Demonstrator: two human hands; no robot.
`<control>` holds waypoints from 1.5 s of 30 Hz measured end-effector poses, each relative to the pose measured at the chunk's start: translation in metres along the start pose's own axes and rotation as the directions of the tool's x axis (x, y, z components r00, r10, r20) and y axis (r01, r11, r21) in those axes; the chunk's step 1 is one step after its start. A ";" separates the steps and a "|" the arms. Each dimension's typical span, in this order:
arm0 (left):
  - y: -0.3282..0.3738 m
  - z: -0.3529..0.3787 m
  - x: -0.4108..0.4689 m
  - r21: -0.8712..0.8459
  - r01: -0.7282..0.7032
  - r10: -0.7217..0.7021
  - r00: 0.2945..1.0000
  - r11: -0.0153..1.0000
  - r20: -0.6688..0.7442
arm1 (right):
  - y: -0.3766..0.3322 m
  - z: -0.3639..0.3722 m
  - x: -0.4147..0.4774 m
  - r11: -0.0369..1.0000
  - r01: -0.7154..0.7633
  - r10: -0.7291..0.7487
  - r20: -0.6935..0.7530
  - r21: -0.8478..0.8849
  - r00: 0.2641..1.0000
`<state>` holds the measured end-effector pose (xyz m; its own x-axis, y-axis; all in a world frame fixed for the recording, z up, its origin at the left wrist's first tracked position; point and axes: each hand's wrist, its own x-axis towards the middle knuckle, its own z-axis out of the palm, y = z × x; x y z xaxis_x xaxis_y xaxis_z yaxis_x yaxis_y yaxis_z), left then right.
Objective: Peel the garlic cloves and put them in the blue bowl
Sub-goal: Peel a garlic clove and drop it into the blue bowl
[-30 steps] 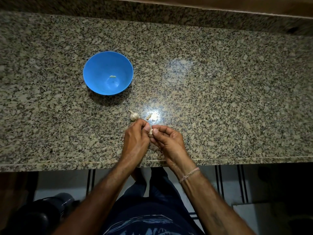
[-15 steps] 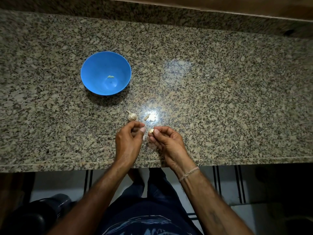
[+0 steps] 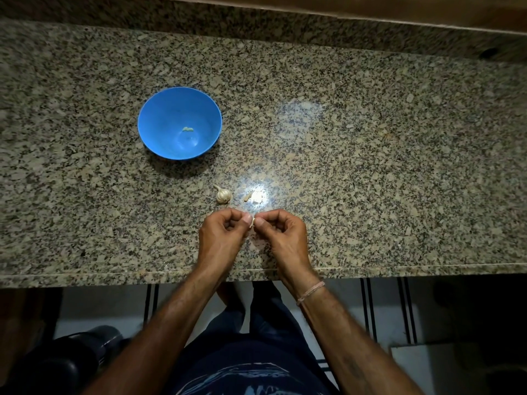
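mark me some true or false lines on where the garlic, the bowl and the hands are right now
1. The blue bowl holds one pale garlic piece. True.
2. The left hand and right hand both pinch a small clove between them. True.
3. The garlic bulb lies inside the bowl. False: it lies on the counter, between the bowl and the hands.
4. The left hand rests flat on the counter. False: its fingers are curled and pinch the clove.
5. Pale scraps lie on the counter just right of the bulb. True.
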<state>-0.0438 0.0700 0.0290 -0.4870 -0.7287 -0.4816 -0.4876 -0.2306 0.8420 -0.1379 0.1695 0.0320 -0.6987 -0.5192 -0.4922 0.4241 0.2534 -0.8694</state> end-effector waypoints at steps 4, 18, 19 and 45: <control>0.004 -0.002 -0.002 -0.121 0.068 -0.063 0.997 0.990 0.047 | 0.001 -0.002 0.002 0.999 -0.001 0.002 0.022 -0.037 1.000; -0.001 0.000 -0.004 -0.023 -0.033 0.032 0.999 0.999 -0.009 | -0.001 0.000 -0.001 0.966 -0.028 0.028 -0.002 -0.256 1.000; 0.000 0.000 -0.006 0.084 -0.123 0.125 0.992 0.989 -0.026 | -0.004 0.000 -0.002 0.982 -0.151 0.153 0.012 -0.118 0.988; -0.010 -0.006 0.010 -0.402 0.362 -0.308 0.932 0.841 0.194 | 0.003 0.001 0.000 0.889 0.097 -0.115 -0.013 -0.447 0.993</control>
<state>-0.0396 0.0616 0.0172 -0.4439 -0.4828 -0.7549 -0.2950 -0.7167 0.6319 -0.1361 0.1694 0.0293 -0.7506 -0.5341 -0.3891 0.0515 0.5397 -0.8403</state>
